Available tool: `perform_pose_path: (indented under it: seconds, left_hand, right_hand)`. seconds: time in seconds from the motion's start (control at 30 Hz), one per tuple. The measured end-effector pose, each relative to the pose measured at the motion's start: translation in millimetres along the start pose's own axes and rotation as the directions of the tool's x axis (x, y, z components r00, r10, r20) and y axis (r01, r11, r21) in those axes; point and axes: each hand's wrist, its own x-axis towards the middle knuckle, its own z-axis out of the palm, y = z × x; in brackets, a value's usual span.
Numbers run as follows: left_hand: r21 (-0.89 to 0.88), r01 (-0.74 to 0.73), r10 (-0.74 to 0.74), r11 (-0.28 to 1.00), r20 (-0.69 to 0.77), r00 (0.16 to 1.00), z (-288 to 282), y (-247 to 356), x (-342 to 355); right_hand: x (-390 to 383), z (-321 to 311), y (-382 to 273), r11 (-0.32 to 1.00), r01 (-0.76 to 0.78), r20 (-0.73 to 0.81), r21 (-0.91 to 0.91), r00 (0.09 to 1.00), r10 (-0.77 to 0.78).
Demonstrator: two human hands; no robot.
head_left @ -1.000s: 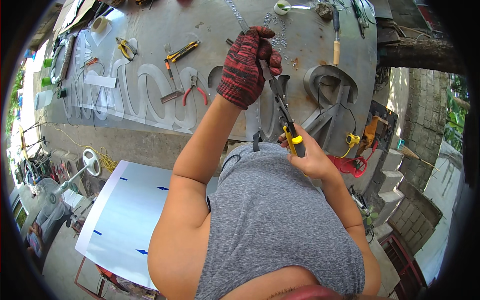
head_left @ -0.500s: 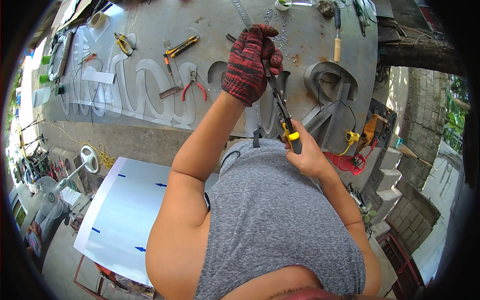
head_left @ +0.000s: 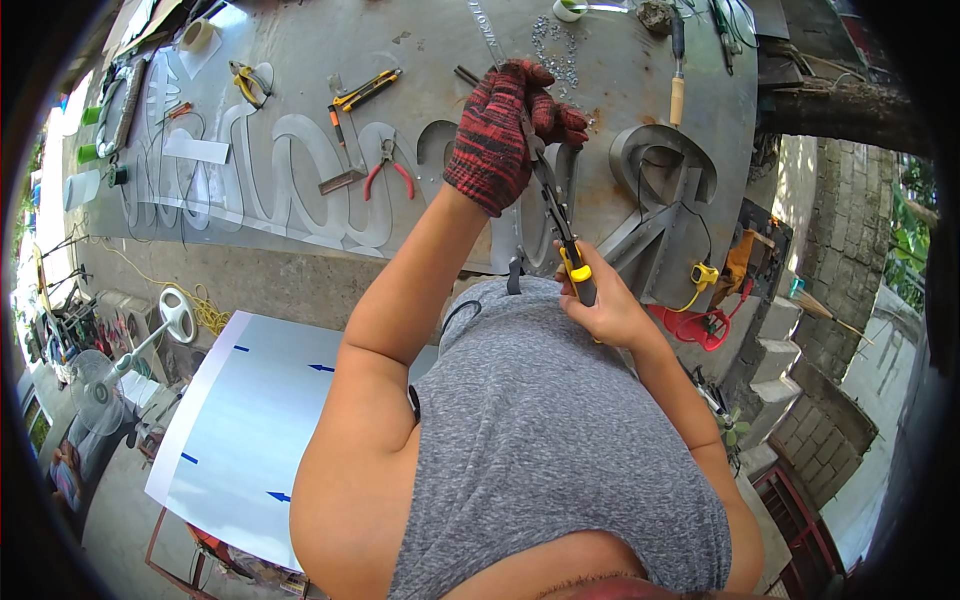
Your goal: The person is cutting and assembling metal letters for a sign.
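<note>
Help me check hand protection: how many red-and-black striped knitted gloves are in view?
1: the glove on the left hand, over the grey metal table. The right hand, gripping a yellow-and-black hand tool, is bare. Others may be hidden.

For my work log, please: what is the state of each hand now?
Left hand: closed, holding a metal strip.
Right hand: closed, holding a yellow-black tool.

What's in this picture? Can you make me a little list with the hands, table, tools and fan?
Left hand: red-and-black glove, gripping thin metal strip
Right hand: bare, holding snips-like tool, yellow-and-black handles
Table: grey, metal-looking top
On table: red-handled pliers, yellow-handled pliers
Fan: white, picture's lower left
</note>
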Motion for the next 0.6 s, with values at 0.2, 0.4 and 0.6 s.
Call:
perform_pose_path:
  seconds: [0.2, 0.4, 0.6]
  left_hand:
    - [0.033, -0.054, 0.055, 0.998, -0.037, 0.998, -14.0, -6.1, 0.7]
    - [-0.008, -0.071, 0.071, 0.997, 0.026, 0.997, -20.1, -5.1, -2.6]
    - [0.079, -0.087, 0.081, 0.993, 0.075, 0.994, -20.3, -4.6, -2.7]
  right_hand:
    - [-2.5, -3.0, -5.3, 0.985, -0.057, 0.108, 0.16, 0.993, 0.04]
    - [-4.8, -10.6, -16.7, 0.984, -0.109, 0.171, 0.143, 0.982, 0.084]
    - [-5.4, -5.3, -18.6, 0.992, -0.092, 0.106, 0.086, 0.991, 0.083]
